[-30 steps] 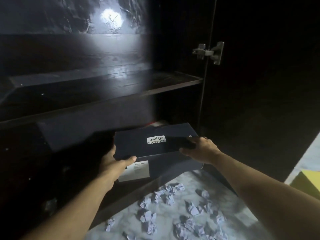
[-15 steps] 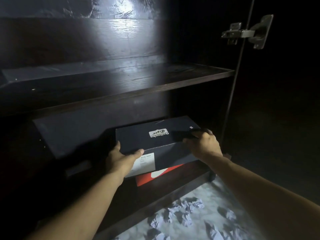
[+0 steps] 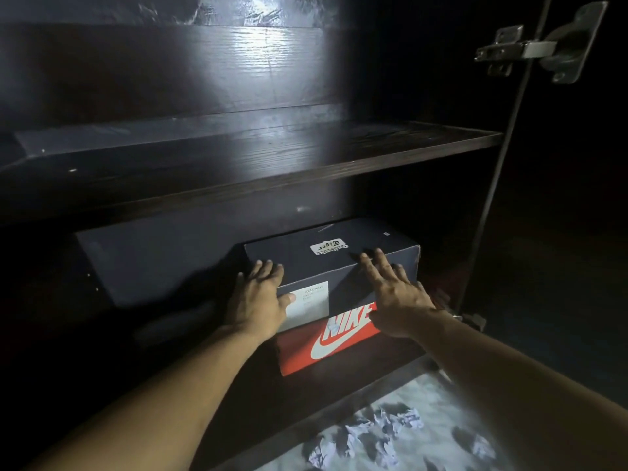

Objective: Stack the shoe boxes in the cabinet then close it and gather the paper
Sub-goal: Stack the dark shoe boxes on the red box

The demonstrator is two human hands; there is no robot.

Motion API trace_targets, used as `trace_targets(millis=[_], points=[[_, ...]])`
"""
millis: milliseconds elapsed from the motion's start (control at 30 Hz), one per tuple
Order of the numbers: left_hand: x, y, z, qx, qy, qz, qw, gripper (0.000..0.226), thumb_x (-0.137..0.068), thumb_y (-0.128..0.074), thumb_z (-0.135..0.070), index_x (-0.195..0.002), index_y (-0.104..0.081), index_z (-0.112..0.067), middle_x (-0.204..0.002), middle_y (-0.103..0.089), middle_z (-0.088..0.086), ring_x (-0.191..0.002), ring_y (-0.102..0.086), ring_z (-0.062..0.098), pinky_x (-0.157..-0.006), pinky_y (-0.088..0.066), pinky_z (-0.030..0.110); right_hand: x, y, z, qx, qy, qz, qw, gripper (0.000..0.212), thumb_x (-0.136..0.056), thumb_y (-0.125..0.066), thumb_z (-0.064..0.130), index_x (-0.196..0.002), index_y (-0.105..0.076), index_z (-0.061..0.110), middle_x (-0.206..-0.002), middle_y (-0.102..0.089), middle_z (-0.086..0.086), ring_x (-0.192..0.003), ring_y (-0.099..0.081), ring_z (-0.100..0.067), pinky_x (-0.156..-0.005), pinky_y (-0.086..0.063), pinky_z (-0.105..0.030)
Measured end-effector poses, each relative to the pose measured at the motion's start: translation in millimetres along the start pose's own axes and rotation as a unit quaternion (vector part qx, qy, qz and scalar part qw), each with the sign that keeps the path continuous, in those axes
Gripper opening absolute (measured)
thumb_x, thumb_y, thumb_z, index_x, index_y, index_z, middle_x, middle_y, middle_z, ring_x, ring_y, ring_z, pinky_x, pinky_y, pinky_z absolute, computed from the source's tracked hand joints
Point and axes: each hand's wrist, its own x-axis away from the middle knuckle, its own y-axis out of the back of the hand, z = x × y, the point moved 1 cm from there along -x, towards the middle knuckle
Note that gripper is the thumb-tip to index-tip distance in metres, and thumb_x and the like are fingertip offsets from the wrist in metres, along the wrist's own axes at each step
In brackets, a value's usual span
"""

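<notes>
Navy shoe box (image 3: pixel 331 263), probably light stiff cardboard, stacked on red box (image 3: pixel 328 345) near cabinet floor's front edge, spread fingers of left hand (image 3: pixel 260 297) and right hand (image 3: pixel 396 294) flat against front corners, best held there.

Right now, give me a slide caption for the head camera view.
Both hands, left and right, press a dark shoe box onto a red shoe box inside the cabinet.
</notes>
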Motion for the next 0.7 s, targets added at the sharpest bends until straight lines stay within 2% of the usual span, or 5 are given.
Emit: trace_targets(millis=[133,400,500,600,700], points=[[-11.6,-0.1,3.8,0.046,0.000,0.019,0.999,0.066,-0.093,-0.059,-0.032,-0.150,-0.029,-0.014,-0.160,-0.020,0.005,-0.149,-0.011,0.020,-0.120,-0.013,0.037,-7.5,1.3,0.4,0.005,-0.001,0.010,1.000,0.108,-0.087,-0.063,0.012,-0.148,0.022,0.041,-0.156,0.033,0.009,-0.149,0.006,-0.032,-0.116,-0.020,-0.060],[-30.6,-5.4,-0.6,-0.006,0.019,0.093,0.995,0.070,-0.095,-0.054,-0.021,-0.153,-0.015,-0.018,-0.163,-0.005,-0.002,-0.150,0.000,0.016,-0.118,-0.017,0.051,-29.9,9.8,1.5,0.003,-0.040,0.040,0.998,0.111,-0.084,-0.066,0.010,-0.149,0.016,0.044,-0.158,0.030,0.006,-0.148,0.003,-0.041,-0.107,-0.034,-0.063],[-36.4,-6.5,-1.8,-0.015,0.023,0.109,0.994,0.072,-0.095,-0.055,-0.021,-0.154,-0.012,-0.019,-0.163,-0.002,-0.002,-0.150,0.001,0.017,-0.116,-0.018,0.056,-37.2,12.3,2.5,-0.006,-0.042,0.052,0.998,0.110,-0.085,-0.065,0.008,-0.150,0.017,0.042,-0.157,0.031,0.004,-0.146,-0.011,-0.043,-0.105,-0.041,-0.056],[-41.7,-10.4,-0.8,-0.021,0.024,0.105,0.994,0.073,-0.095,-0.056,-0.021,-0.154,-0.012,-0.020,-0.163,-0.002,-0.002,-0.150,0.001,0.017,-0.115,-0.019,0.057,-41.1,14.0,3.2,-0.018,-0.027,0.041,0.999,0.106,-0.087,-0.061,0.004,-0.151,0.016,0.038,-0.158,0.030,-0.001,-0.136,-0.041,-0.039,-0.080,-0.053,-0.032],[-45.8,-10.8,1.3,-0.029,0.023,0.102,0.994,0.072,-0.095,-0.056,-0.022,-0.153,-0.013,-0.021,-0.163,-0.003,-0.003,-0.150,0.000,0.017,-0.114,-0.021,0.057,-45.7,14.3,4.0,-0.029,-0.017,0.031,0.999,0.104,-0.087,-0.060,0.002,-0.152,0.015,0.037,-0.158,0.029,-0.002,-0.130,-0.049,-0.033,-0.056,-0.042,-0.020]])
